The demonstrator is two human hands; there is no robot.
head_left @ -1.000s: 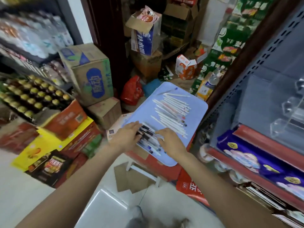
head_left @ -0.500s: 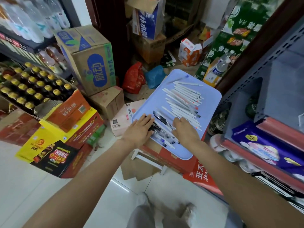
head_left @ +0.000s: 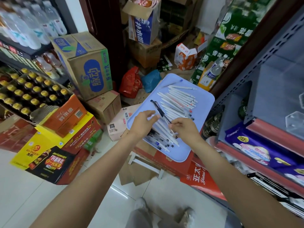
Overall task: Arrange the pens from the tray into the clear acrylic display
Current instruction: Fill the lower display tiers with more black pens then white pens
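Observation:
A light blue tray [head_left: 203, 102] lies on red cartons and holds several white pens [head_left: 179, 99] in a row. A heap of clear, dark-capped pens [head_left: 158, 143] lies at its near end. My right hand [head_left: 186, 130] pinches one black-capped clear pen [head_left: 158, 106], which slants up-left above the tray. My left hand [head_left: 143, 123] hovers over the tray's left side. Its thumb and fingertips close on the pale end of a pen beside the black one. Part of the clear acrylic display [head_left: 294, 120] shows on the grey shelf at far right.
A grey metal shelf unit [head_left: 238, 102] with purple packs [head_left: 256, 150] stands right of the tray. Cardboard boxes [head_left: 88, 68], bottle racks [head_left: 28, 94] and drink cartons [head_left: 54, 153] crowd the left. Red and blue bags [head_left: 131, 83] lie behind the tray.
Both hands have lifted off the dark-capped pen heap. The right hand has raised one black-capped pen above the tray. The camera has tilted down and the display has slid toward the right edge.

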